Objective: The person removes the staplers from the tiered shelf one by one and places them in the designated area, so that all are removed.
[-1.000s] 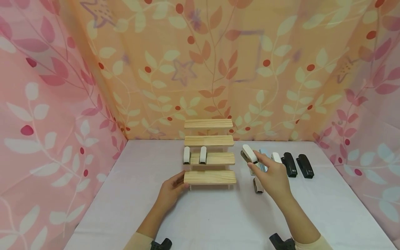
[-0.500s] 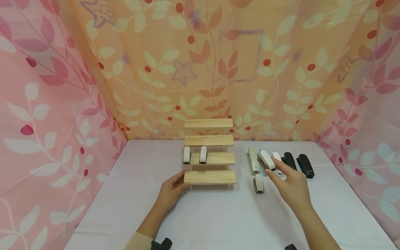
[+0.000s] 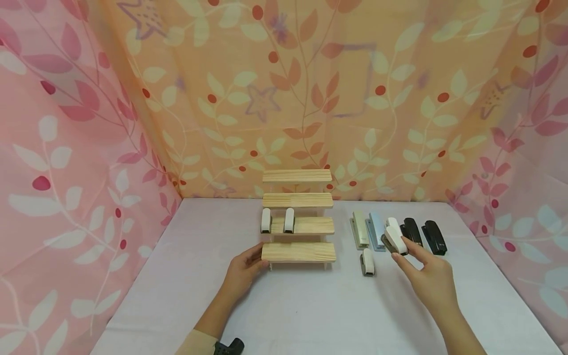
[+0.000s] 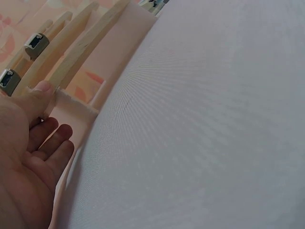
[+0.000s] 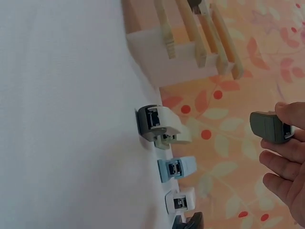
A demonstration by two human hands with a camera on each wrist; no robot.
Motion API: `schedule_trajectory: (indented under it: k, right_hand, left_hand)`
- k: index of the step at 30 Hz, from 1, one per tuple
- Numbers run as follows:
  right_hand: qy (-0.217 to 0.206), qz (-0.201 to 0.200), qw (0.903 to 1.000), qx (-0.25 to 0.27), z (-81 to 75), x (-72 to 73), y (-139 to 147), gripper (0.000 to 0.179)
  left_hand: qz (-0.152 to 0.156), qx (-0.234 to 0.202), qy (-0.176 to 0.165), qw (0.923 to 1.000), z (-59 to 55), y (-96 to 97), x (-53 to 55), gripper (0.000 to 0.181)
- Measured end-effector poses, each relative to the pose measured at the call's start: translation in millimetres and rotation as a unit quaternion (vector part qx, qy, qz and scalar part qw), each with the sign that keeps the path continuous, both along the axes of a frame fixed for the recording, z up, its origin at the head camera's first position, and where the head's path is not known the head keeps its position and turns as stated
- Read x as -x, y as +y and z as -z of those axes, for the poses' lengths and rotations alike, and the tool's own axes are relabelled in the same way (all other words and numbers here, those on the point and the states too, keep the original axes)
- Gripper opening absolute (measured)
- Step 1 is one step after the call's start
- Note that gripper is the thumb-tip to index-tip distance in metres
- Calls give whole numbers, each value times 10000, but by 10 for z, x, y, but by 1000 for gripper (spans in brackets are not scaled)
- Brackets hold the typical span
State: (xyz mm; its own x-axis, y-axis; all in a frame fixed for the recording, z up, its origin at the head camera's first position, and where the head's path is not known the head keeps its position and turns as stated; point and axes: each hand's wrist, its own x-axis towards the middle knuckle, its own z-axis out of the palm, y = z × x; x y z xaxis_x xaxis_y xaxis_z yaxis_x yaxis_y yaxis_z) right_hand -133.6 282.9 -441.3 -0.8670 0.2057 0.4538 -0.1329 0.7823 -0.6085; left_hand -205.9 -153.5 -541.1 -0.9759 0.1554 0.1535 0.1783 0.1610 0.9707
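My right hand [image 3: 428,278] pinches a small white stapler [image 3: 394,240] with a dark base, raised above the table. In the right wrist view the held stapler [image 5: 270,127] shows its grey-green underside between thumb and fingers. My left hand [image 3: 244,273] holds the left end of the lowest board of a four-step wooden shelf [image 3: 298,252]; in the left wrist view the thumb [image 4: 42,87] lies against the board's end. Two white staplers, one at the left end [image 3: 266,220] and another stapler [image 3: 289,220] near the middle, stand on the second step from the bottom.
Right of the shelf stand a green stapler [image 3: 360,230], a blue stapler [image 3: 375,230], a white stapler [image 3: 392,222] partly hidden behind the held one, and two black staplers [image 3: 412,230]. Another white stapler [image 3: 367,262] stands in front. Patterned cloth [image 3: 213,123] walls the table [image 3: 284,305].
My right hand has moved right with the white stapler, from near the shelf, past the green and blue staplers, to before the standing white one. The left hand stays at the shelf.
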Motion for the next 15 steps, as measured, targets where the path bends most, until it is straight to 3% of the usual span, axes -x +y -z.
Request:
schedule_trajectory:
  k: [15]
  right_hand:
    - [-387,85,9989,268,336,41,216,56]
  left_hand:
    - [-27,9,-32,10000,7,7,0,60]
